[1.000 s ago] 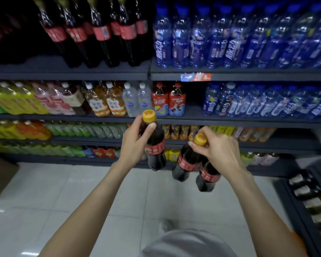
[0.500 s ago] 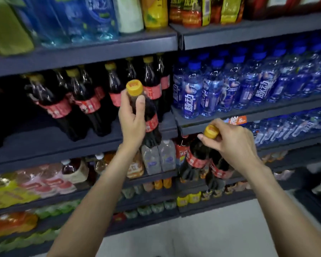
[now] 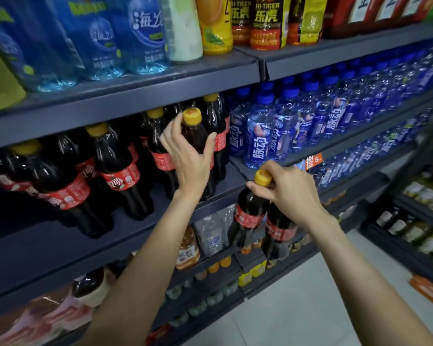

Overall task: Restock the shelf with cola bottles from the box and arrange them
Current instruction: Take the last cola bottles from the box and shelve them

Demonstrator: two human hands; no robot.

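My left hand (image 3: 189,161) grips a cola bottle (image 3: 195,136) with a yellow cap and red label, standing at the front of the cola shelf (image 3: 140,228) among the bottles there. Several more cola bottles (image 3: 115,168) stand in rows to its left, with a bare stretch of shelf at the front left. My right hand (image 3: 289,193) holds two cola bottles by their necks, hanging below the shelf edge: one (image 3: 248,213) with its yellow cap showing, the other (image 3: 280,228) with its top hidden under my hand.
Blue-capped water bottles (image 3: 263,131) fill the shelf section right of the cola. Above, a shelf carries large water bottles (image 3: 140,33) and yellow drink bottles (image 3: 268,21). Lower shelves hold tea and juice bottles (image 3: 188,248). Another rack (image 3: 420,216) stands at the right over a pale floor.
The view has risen and closed in on the shelves. My left hand carried its bottle up and forward onto the cola shelf. My right hand rose with its two bottles.
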